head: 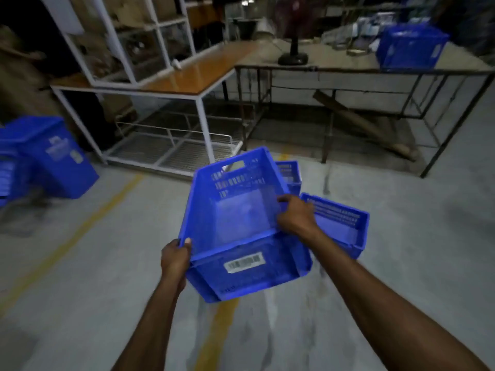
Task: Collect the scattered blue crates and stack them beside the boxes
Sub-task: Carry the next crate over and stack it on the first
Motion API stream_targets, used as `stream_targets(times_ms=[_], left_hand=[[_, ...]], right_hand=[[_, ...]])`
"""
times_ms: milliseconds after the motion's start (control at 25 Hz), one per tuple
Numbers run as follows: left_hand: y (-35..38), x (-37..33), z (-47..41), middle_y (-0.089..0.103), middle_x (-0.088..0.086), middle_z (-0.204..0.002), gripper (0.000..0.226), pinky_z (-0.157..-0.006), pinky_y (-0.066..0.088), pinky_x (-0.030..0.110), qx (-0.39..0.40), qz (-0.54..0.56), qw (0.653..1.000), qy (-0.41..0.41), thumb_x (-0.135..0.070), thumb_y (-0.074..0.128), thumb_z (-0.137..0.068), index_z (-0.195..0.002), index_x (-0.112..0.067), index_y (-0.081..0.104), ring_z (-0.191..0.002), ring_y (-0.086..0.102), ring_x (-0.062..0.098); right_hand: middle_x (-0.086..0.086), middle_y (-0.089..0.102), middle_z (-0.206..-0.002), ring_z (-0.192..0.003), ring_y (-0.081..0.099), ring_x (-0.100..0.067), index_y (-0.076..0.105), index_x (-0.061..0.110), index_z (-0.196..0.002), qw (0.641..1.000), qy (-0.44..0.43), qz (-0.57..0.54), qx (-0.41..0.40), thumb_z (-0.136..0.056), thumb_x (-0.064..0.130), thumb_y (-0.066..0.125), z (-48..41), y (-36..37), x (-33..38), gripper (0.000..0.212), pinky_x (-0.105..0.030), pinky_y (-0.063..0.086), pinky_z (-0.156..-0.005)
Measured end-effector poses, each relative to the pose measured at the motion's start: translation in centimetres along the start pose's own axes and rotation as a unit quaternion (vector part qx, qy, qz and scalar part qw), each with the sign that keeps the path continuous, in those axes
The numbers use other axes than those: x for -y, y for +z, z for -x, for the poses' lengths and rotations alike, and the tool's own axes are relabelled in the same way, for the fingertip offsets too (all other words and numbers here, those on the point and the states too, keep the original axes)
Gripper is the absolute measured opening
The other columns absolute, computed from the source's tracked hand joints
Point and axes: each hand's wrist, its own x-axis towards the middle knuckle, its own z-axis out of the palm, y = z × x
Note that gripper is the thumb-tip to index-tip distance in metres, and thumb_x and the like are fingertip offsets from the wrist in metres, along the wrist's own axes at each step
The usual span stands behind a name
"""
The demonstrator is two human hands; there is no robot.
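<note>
Left hand: fingers curled round the near-left corner of the held crate, thumb lying on top of the rim. Right hand: grips the right rim about halfway along, fingertips hooked over into the inside. The crate sits between the two hands, carried off the concrete floor and tilted so its open top faces the camera. A white barcode label is on its near wall, below the rim, between the hands. Crate count, all blue, 6 at minimum: 1 held; 2 on the floor just beyond it, namely the right floor crate, open side up and partly covered by the right wrist, and the rear floor crate, showing past the held crate's far right corner; 1 table crate on the dark-framed table at far right; a cluster at the left edge with one tilted crate and the edge crates touching it, at least one more, exact number lost to blur. Brown cardboard stands behind that cluster, dim. Tables: 2, the dark-framed one and a white-framed table with an orange-brown top carrying a white-framed cabinet. Yellow floor lines: 2, one passing under the held crate
</note>
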Motion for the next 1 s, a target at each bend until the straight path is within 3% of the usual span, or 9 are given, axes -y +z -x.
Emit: stream_targets(times_ms=[120,360,480,560,680,760,840,920,1000], left_hand=[[-3.2,-5.2,6.7,0.072,0.02,-0.106,0.033,-0.087,0.054,0.042,-0.078,-0.094,0.992,0.037,-0.028,0.062,-0.09,-0.113,-0.005,0.069,-0.099,0.067,0.037],[-6.8,-7.7,22.1,0.06,0.024,-0.13,0.044,-0.102,0.043,0.038,-0.145,-0.223,0.964,-0.002,-0.031,0.054,-0.092,-0.124,-0.001,0.061,-0.123,0.053,0.039],[-10.3,-3.3,29.2,0.073,0.016,-0.091,0.058,-0.066,0.057,0.027,-0.126,-0.059,0.987,-0.085,-0.062,0.06,-0.085,-0.093,-0.004,0.068,-0.08,0.07,0.028],[-13.4,0.8,34.0,0.063,0.009,-0.066,0.067,-0.05,0.05,0.019,-0.133,0.0,0.98,-0.149,-0.075,0.055,-0.082,-0.073,-0.009,0.062,-0.056,0.062,0.023],[-16.9,7.9,41.6,0.071,0.016,-0.105,0.062,-0.08,0.054,0.033,-0.224,-0.168,0.932,-0.231,-0.065,0.055,-0.084,-0.106,-0.008,0.065,-0.094,0.069,0.034],[-18.1,10.7,45.3,0.067,0.018,-0.119,0.047,-0.08,0.048,0.034,-0.288,-0.179,0.912,-0.233,-0.045,0.058,-0.087,-0.114,-0.007,0.061,-0.106,0.064,0.038],[-20.3,11.9,49.7,0.067,0.019,-0.113,0.044,-0.079,0.049,0.036,-0.306,-0.176,0.911,-0.212,-0.046,0.061,-0.084,-0.106,-0.008,0.062,-0.103,0.064,0.038],[-23.3,13.4,55.0,0.07,0.017,-0.101,0.048,-0.08,0.055,0.039,-0.327,-0.171,0.906,-0.207,-0.053,0.059,-0.073,-0.096,-0.012,0.063,-0.092,0.066,0.036],[-25.7,15.2,60.4,0.069,0.013,-0.09,0.038,-0.073,0.054,0.037,-0.358,-0.174,0.889,-0.227,-0.045,0.059,-0.072,-0.094,-0.014,0.063,-0.081,0.064,0.033]], right_hand=[[-0.015,0.068,-0.116,-0.098,0.066,-0.032,0.064,0.027,-0.123,0.998,0.025,-0.012,0.056,-0.077,0.004,0.061,2.2,-1.6,-2.4,0.052,-0.033,0.053,-0.08],[-0.011,0.058,-0.085,-0.063,0.048,-0.021,0.05,-0.001,-0.133,0.98,-0.044,-0.099,0.169,-0.084,-0.017,0.045,8.2,-0.7,-7.3,0.053,-0.009,0.037,-0.036],[-0.011,0.059,-0.104,-0.082,0.057,-0.028,0.04,0.008,-0.144,0.955,-0.064,-0.105,0.268,-0.081,-0.01,0.05,13.4,-0.8,-9.2,0.066,-0.025,0.052,-0.056],[-0.012,0.059,-0.119,-0.095,0.061,-0.026,0.039,0.016,-0.146,0.935,-0.096,-0.119,0.321,-0.081,-0.007,0.054,16.9,-0.7,-9.1,0.071,-0.035,0.053,-0.073],[-0.006,0.06,-0.124,-0.095,0.066,-0.015,0.035,0.026,-0.147,0.88,-0.177,-0.113,0.426,-0.082,-0.005,0.055,24.0,0.4,-8.2,0.075,-0.025,0.056,-0.065],[0.001,0.057,-0.119,-0.095,0.064,-0.014,0.028,0.023,-0.149,0.859,-0.201,-0.087,0.462,-0.079,-0.008,0.058,27.3,1.6,-8.1,0.082,-0.02,0.053,-0.064],[-0.001,0.061,-0.108,-0.093,0.065,-0.023,0.033,0.016,-0.146,0.874,-0.208,-0.027,0.439,-0.079,0.011,0.077,30.0,3.1,-6.2,0.081,-0.031,0.052,-0.071],[-0.008,0.069,-0.102,-0.088,0.068,-0.029,0.057,0.012,-0.121,0.875,-0.238,0.073,0.416,-0.075,0.047,0.079,33.8,5.0,-3.5,0.062,-0.037,0.056,-0.073],[-0.016,0.07,-0.107,-0.091,0.069,-0.034,0.062,0.009,-0.104,0.869,-0.284,0.144,0.379,-0.079,0.045,0.071,39.6,6.1,-1.5,0.045,-0.038,0.056,-0.074]])
